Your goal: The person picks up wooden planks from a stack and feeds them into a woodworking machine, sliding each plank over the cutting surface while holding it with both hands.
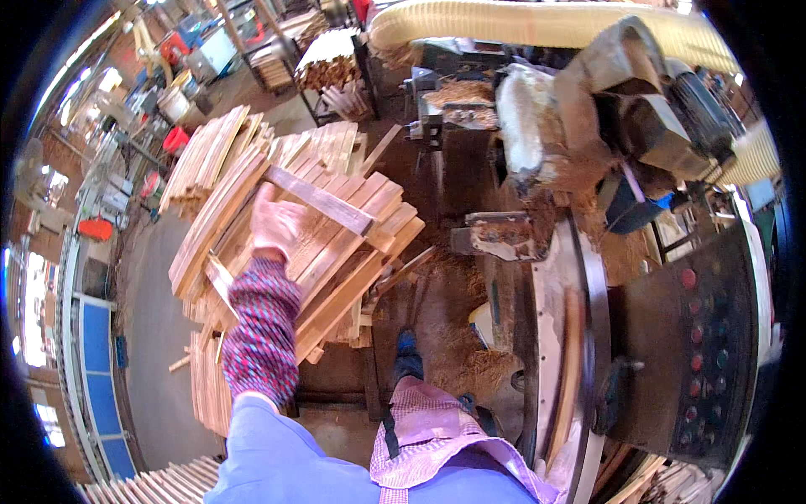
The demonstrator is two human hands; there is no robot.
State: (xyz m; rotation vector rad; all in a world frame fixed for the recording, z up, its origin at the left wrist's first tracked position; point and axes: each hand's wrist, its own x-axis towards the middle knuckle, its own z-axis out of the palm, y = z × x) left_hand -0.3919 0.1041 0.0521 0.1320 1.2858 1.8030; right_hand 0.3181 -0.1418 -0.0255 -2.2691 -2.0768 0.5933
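My left hand (278, 225) reaches over a stack of pale wooden slats (344, 256) on the left. A short wooden crosspiece (319, 199) lies slantwise over the slats, its upper left end right by my fingers. The fingers look spread and lie against the wood; blur hides their exact contact, and nothing is plainly gripped. A patterned knitted cuff (263, 323) covers my left forearm. My right hand is out of view.
To the right stands a machine with a curved metal bed (575, 361) and a dark button panel (701, 353). A ribbed duct (537, 21) crosses the top. More stacked slats (210, 160) lie behind the pile. Wood shavings (491, 370) litter the floor.
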